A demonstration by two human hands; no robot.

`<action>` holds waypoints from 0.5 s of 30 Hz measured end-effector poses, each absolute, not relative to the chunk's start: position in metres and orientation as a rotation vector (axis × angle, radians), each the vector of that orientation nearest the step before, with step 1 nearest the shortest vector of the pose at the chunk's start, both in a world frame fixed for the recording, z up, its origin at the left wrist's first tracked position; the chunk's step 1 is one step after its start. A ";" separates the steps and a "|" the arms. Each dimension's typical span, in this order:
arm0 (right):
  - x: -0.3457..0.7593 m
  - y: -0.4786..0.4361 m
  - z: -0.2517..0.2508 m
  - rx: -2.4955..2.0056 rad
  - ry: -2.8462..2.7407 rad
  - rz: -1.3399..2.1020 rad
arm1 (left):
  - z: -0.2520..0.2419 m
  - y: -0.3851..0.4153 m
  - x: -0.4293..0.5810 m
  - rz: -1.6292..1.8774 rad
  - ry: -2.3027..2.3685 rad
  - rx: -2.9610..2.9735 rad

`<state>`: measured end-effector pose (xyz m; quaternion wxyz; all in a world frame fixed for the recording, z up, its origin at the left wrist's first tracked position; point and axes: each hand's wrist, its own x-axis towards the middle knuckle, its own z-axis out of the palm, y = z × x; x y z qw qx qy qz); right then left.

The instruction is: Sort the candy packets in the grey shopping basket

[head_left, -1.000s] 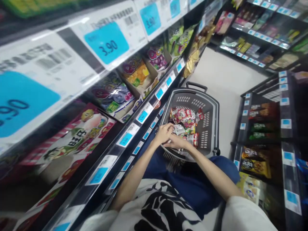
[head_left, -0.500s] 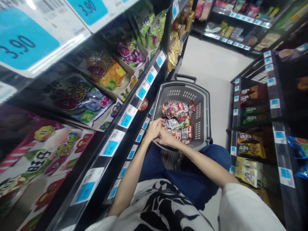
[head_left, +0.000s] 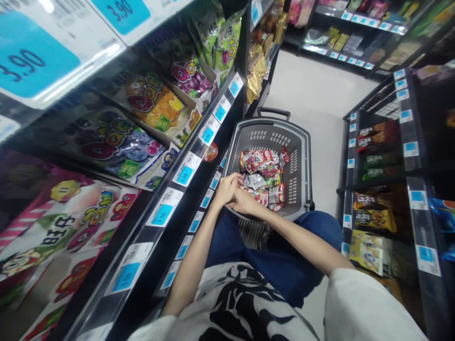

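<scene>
My left hand [head_left: 226, 188] and my right hand [head_left: 246, 201] meet over the near left corner of a grey shopping basket [head_left: 305, 166]. Both are closed, with fingers curled together and overlapping. Whatever lies between them, if anything, is hidden. Inside the basket, beyond my hands, is a pile of small snack packets, among them a red and white packet [head_left: 261, 162] and a silvery one [head_left: 255, 181]. The basket's handle [head_left: 273, 112] lies at its far end. My knees, in blue trousers [head_left: 322, 232], are bent close to the basket's near side.
Close on my left rises a shelf with gummy candy bags [head_left: 124, 147] in open boxes and blue price tags [head_left: 188, 168] along its edge. A lower shelf [head_left: 371, 218] with snack packets stands to the right. Pale floor [head_left: 305, 90] leads to another shelf [head_left: 336, 47] ahead.
The view has shifted very slightly, moving the shelves a little in the picture. My hands stay together at the basket's corner, and the packets look the same.
</scene>
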<state>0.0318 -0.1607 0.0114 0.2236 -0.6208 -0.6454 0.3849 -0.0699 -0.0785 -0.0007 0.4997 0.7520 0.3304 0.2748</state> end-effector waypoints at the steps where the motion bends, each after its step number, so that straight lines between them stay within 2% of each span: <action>1: 0.031 -0.161 0.013 -1.727 -1.784 1.055 | 0.000 -0.079 -0.070 0.668 0.801 1.808; 15: 0.031 -0.160 0.016 -1.819 -1.797 1.000 | 0.000 -0.079 -0.070 0.630 0.837 1.845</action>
